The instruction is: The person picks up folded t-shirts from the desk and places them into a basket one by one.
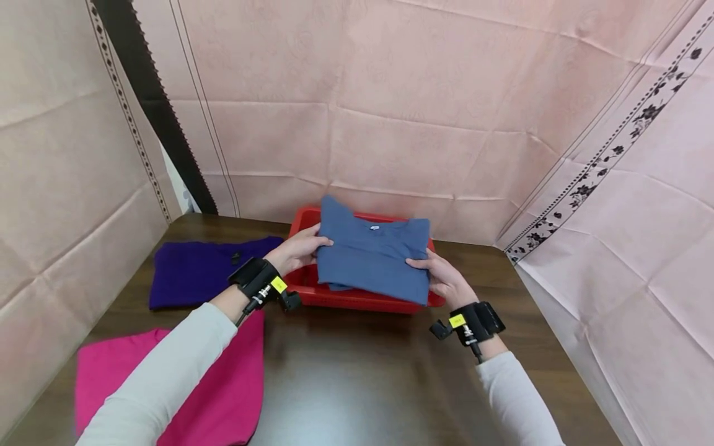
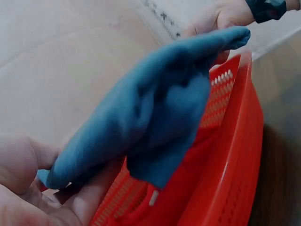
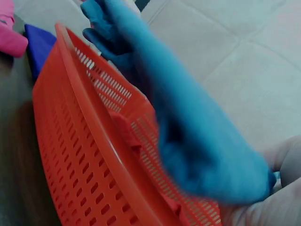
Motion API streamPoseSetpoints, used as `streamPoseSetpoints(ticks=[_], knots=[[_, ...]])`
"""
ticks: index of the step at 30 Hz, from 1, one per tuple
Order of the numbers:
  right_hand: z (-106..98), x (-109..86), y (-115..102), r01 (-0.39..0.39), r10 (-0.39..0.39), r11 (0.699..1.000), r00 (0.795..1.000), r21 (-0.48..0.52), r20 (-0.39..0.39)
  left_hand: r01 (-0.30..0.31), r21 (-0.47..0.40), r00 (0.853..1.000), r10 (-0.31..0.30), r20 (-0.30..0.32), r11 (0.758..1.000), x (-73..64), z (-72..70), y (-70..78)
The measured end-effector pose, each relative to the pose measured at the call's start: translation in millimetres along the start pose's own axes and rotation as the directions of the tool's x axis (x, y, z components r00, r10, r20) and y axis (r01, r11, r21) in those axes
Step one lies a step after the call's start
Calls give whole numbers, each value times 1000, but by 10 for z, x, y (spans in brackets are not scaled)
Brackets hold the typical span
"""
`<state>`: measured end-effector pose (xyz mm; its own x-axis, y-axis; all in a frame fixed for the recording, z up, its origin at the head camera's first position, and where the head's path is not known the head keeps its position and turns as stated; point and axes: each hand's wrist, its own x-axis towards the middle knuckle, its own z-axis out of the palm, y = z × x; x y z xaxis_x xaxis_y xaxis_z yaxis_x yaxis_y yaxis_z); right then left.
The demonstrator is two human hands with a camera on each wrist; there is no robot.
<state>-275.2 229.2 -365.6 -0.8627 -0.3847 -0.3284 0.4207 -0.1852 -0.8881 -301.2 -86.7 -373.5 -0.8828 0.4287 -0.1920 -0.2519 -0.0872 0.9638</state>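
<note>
A folded blue shirt [image 1: 370,254] with a small white neck label is held up over a red plastic basket [image 1: 357,300]. My left hand [image 1: 298,249] pinches its left edge, thumb on top and fingers beneath. At the opposite edge my right hand [image 1: 443,277] grips it the same way. From the left wrist the shirt [image 2: 122,113] sags in the middle, above the basket [image 2: 235,155] and apart from its rim. Inside the basket, in the right wrist view, some red cloth [image 3: 126,132] shows; the shirt hides most of the interior in the head view.
A folded purple garment [image 1: 192,272] lies on the wooden table [image 1: 334,378] left of the basket. Nearer, a pink garment [image 1: 234,384] lies partly under my left forearm. Pale patterned cloth [image 1: 390,93] hangs behind the table and on both sides.
</note>
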Motion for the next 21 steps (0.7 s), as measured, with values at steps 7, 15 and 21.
streamPoseSetpoints(ticks=[7,15,21], knots=[[-34,313,154,-78,83,996,981,33,-175,47,18,998,-46,-49,999,139,-88,-148],[-76,412,276,-66,59,998,972,-22,-230,113,133,988,-96,-122,985,267,-92,-251],[-73,328,276,7,-97,947,960,-322,-262,181,331,980,-140,-143,926,213,-59,-213]])
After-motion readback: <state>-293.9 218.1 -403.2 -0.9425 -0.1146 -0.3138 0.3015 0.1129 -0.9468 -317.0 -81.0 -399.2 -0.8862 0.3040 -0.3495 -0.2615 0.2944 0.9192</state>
